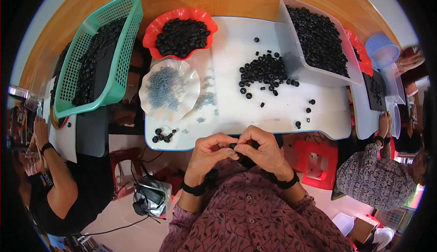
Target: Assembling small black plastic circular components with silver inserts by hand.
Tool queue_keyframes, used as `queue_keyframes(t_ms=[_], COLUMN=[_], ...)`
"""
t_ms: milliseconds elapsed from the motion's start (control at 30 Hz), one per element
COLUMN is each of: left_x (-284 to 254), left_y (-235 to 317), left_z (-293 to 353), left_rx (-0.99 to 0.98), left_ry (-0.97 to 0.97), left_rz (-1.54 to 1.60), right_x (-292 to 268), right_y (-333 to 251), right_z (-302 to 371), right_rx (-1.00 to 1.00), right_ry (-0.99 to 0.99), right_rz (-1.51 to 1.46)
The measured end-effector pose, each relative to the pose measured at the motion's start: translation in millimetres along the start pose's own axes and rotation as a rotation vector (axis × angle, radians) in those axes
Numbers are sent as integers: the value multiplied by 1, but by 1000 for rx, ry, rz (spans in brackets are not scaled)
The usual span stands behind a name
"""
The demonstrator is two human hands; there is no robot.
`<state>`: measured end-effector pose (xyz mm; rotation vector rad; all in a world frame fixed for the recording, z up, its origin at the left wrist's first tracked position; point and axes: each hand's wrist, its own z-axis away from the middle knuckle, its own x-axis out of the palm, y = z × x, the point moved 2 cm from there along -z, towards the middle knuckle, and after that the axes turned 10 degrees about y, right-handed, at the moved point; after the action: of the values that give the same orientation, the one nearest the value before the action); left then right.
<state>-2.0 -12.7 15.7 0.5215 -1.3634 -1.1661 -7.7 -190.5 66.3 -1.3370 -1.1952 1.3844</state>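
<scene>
Just past the table's near edge, my left hand (211,154) and my right hand (262,149) meet at the fingertips. Both pinch one small black round part (233,146), mostly covered by thumbs and fingers. Ahead of my hands, a loose pile of small black round parts (261,72) lies on the white table (227,115). To the left, a white scalloped plate (189,99) holds many tiny silvery metal pieces, which look like springs. More of these metal pieces (207,99) lie beside the plate. A small group of black parts (164,136) sits at the table's near left corner.
A red scalloped dish (150,38) and a green basket (120,93) hold black parts at the left. A translucent bin (314,77) full of them stands at back right. Red stools (330,170) stand below. People sit on both sides; cables (123,190) hang at lower left.
</scene>
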Motion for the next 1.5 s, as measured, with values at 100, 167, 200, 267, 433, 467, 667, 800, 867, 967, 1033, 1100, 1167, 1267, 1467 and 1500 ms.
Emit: queue_keyframes(t_ms=[100, 167, 200, 267, 433, 467, 667, 800, 867, 967, 1033, 1100, 1167, 1267, 1467, 1500], left_x=[12, 20, 22, 27, 30, 31, 29, 30, 30, 31, 31, 33, 34, 38, 50, 53], left_y=[4, 3, -2, -9, -18, -18, -24, -24, -23, -21, -20, -17, -15, -12, -10, -8], left_z=[-4, -8, -10, -14, -22, -24, -30, -31, -30, -32, -33, -35, -36, -39, -44, -45], left_rx=[-39, -57, -60, -64, -70, -71, -95, -106, -106, -109, -103, -100, -96, -86, -71, -65], left_ry=[-26, -28, -23, -15, 6, 4, 42, 56, 65, 85, 98, 103, 111, 104, 62, 50], left_rz=[29, 39, 129, 214, 325, 322, 436, 437, 429, 423, 429, 434, 439, 446, 418, 409], right_x=[-4, -6, -8, -11, -21, -24, -42, -40, -36, -35, -35, -35, -35, -35, -36, -36], right_y=[15, 18, 19, 21, 22, 24, 46, 61, 58, 57, 59, 58, 53, 44, 24, 24], right_z=[5, 6, 5, 3, -2, -4, -30, -39, -41, -42, -41, -38, -33, -25, -14, -13], right_rx=[118, 172, 207, 240, 206, 205, -146, -144, -99, -116, -166, -217, -35, 159, 135, 135], right_ry=[50, 87, 124, 161, 141, 142, 599, 665, 639, 610, 604, 597, 537, 449, 373, 376], right_rz=[-172, -251, -288, -331, -317, -318, 460, 575, 721, 713, 655, 596, 221, -301, -265, -266])
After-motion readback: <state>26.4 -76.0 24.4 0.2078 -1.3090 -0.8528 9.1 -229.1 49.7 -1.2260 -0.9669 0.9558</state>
